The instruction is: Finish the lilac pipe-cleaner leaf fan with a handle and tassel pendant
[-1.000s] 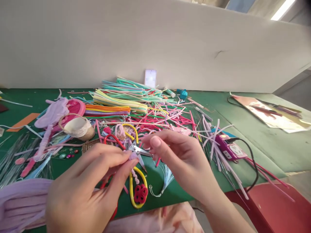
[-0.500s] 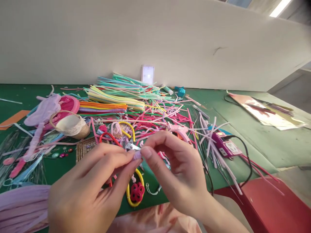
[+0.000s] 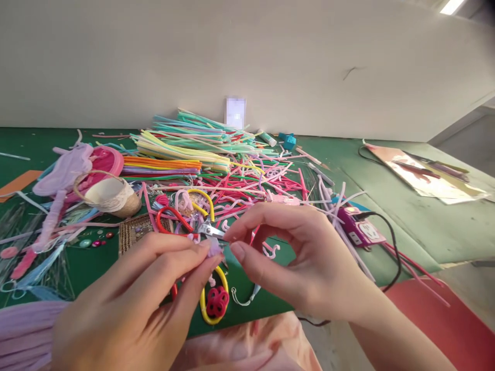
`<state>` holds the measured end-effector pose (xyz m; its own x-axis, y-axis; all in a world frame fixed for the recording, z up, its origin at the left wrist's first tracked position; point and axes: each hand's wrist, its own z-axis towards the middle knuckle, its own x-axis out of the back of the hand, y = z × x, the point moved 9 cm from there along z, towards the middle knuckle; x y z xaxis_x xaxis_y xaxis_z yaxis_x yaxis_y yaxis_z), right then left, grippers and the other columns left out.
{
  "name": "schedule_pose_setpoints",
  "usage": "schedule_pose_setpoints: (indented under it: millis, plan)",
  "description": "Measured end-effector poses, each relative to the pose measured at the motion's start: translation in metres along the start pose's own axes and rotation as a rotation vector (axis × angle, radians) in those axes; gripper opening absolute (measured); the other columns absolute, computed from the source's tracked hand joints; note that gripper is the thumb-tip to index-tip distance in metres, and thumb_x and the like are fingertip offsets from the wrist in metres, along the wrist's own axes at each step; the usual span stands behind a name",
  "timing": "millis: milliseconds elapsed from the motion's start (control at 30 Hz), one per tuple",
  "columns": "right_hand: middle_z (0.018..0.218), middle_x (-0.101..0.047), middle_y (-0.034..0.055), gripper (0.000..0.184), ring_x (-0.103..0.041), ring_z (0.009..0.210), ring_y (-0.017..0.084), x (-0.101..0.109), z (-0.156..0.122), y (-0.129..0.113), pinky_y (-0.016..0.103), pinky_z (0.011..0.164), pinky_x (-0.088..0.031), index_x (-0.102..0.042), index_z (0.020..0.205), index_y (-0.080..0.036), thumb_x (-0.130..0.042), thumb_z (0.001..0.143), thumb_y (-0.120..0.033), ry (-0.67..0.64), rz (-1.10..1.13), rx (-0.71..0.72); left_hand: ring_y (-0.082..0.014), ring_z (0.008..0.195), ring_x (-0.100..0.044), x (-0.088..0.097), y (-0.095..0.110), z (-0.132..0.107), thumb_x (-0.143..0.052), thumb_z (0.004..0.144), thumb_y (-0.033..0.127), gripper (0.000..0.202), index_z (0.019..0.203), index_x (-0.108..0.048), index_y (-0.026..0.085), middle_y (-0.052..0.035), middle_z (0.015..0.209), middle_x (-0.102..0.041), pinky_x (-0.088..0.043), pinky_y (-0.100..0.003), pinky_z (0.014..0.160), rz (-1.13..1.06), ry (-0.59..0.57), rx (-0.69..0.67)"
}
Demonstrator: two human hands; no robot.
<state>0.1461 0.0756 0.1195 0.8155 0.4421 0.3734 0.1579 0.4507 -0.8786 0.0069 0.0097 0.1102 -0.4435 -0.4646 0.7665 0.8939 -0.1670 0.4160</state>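
My left hand is closed in a pinch on a small lilac fuzzy piece held over the green table. My right hand meets it from the right, thumb and forefinger pinched at the same piece. Just behind the fingertips lie small scissors with red and yellow loop handles. Below them hangs a yellow loop with a red knot.
A heap of coloured pipe cleaners covers the table's middle. A twine basket and pink lidded items lie left; a purple glue gun with black cable right. Papers lie far right. A white wall stands behind.
My right hand has opened its pinch a little and shifted right, the thumb dropping lower. The view has drifted slightly; the left hand keeps hold of the lilac piece.
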Motion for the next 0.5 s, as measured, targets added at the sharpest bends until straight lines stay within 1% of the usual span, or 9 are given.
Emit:
schedule_pose_setpoints:
  millis: [33,67,167,233,267,300,333,433,500]
  plan:
    - [0.078,-0.068,-0.0008,0.004,-0.060,0.068,0.008,0.002,0.001,-0.001,0.020,0.063,-0.051,-0.067,0.085,-0.014,-0.065,0.084,-0.011,0.004,-0.024,0.004,-0.0152,0.075,-0.072,-0.001,-0.001,0.000,-0.057,0.085,0.042,0.013,0.086,-0.068,0.037,0.0079,0.080,-0.073,-0.059,-0.026,0.067,0.001,-0.001,0.003]
    - [0.073,-0.066,-0.0016,0.007,-0.058,0.065,0.008,0.004,0.000,-0.001,0.020,0.060,-0.049,-0.065,0.080,-0.015,-0.064,0.087,-0.013,0.014,-0.060,0.010,-0.0153,0.076,-0.072,-0.001,-0.001,0.000,-0.057,0.085,0.042,0.012,0.087,-0.068,0.037,0.0080,0.080,-0.073,-0.059,-0.026,0.068,-0.002,0.002,0.001]
    - [0.061,-0.054,-0.0026,0.030,-0.048,0.056,0.009,0.011,-0.006,0.001,0.024,0.052,-0.041,-0.058,0.067,-0.017,-0.054,0.096,-0.023,0.054,-0.256,0.045,-0.0156,0.075,-0.072,-0.001,0.002,0.000,-0.056,0.087,0.038,0.011,0.089,-0.067,0.037,0.0081,0.080,-0.073,-0.057,-0.028,0.067,-0.018,0.013,-0.020]
    - [0.069,-0.058,0.0007,0.024,-0.053,0.065,0.012,0.006,-0.016,0.006,0.027,0.059,-0.044,-0.062,0.077,-0.016,-0.052,0.098,-0.020,0.027,-0.415,0.078,-0.0159,0.076,-0.071,0.000,0.004,0.001,-0.057,0.088,0.035,0.008,0.090,-0.065,0.036,0.0082,0.082,-0.074,-0.055,-0.029,0.069,-0.018,0.024,-0.018]
    - [0.080,-0.062,0.0037,0.014,-0.056,0.075,0.015,0.001,-0.022,0.010,0.029,0.066,-0.048,-0.064,0.089,-0.015,-0.053,0.096,-0.018,-0.007,-0.478,0.093,-0.0159,0.076,-0.071,0.001,0.004,0.001,-0.058,0.087,0.034,0.006,0.090,-0.064,0.035,0.0084,0.083,-0.074,-0.054,-0.030,0.070,-0.019,0.029,-0.013]
    - [0.093,-0.064,0.0071,0.012,-0.058,0.086,0.019,-0.007,-0.030,0.018,0.032,0.073,-0.050,-0.064,0.103,-0.015,-0.055,0.095,-0.016,-0.053,-0.524,0.074,-0.0156,0.077,-0.071,0.002,0.005,0.001,-0.059,0.087,0.033,0.005,0.089,-0.063,0.035,0.0086,0.084,-0.073,-0.054,-0.030,0.073,-0.021,0.034,-0.005]
    - [0.100,-0.064,0.0085,0.016,-0.058,0.090,0.021,-0.015,-0.038,0.027,0.035,0.076,-0.051,-0.063,0.108,-0.016,-0.058,0.093,-0.016,-0.097,-0.554,0.057,-0.0152,0.077,-0.070,0.003,0.005,0.001,-0.059,0.088,0.033,0.004,0.089,-0.062,0.034,0.0088,0.084,-0.073,-0.053,-0.030,0.075,-0.025,0.044,0.007]
    - [0.096,-0.064,0.0094,0.021,-0.057,0.091,0.028,-0.045,-0.066,0.056,0.045,0.078,-0.052,-0.066,0.097,-0.017,-0.074,0.083,-0.030,-0.214,-0.678,0.031,-0.0150,0.077,-0.069,0.003,0.005,0.001,-0.057,0.090,0.034,0.005,0.087,-0.062,0.033,0.0083,0.083,-0.072,-0.052,-0.030,0.077,-0.052,0.061,0.032]
    - [0.092,-0.064,0.0093,0.019,-0.057,0.085,0.027,-0.058,-0.081,0.074,0.042,0.071,-0.053,-0.066,0.094,-0.016,-0.076,0.080,-0.024,-0.218,-0.727,0.020,-0.0159,0.077,-0.069,0.002,0.006,0.002,-0.056,0.091,0.034,0.008,0.087,-0.062,0.033,0.0074,0.083,-0.072,-0.052,-0.031,0.078,-0.054,0.066,0.043]
